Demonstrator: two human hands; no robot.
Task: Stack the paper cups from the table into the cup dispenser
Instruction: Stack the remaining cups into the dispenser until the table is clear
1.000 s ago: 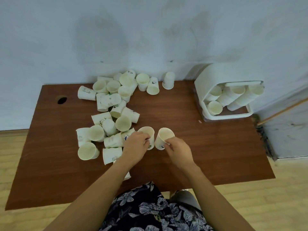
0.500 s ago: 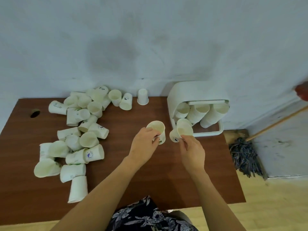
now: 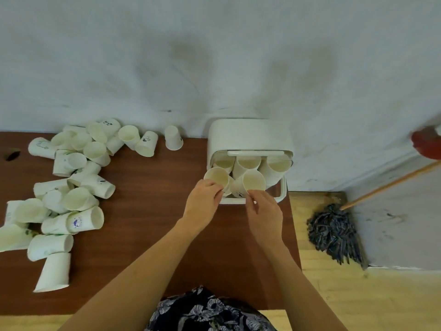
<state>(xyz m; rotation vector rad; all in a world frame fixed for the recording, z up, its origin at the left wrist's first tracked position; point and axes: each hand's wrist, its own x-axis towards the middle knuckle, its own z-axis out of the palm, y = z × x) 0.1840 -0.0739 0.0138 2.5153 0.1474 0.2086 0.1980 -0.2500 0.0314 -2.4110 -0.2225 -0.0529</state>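
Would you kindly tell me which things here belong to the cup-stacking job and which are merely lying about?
Part of the job:
- cup dispenser with cups already inside
- cup in the left hand
- cup in the right hand
- loose paper cups heaped on the table

Just lying about:
- mop on the floor
- red object at the right edge, unclear what it is

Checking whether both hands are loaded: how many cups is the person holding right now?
2: the left hand holds one cup, the right hand another, both at the dispenser mouth.
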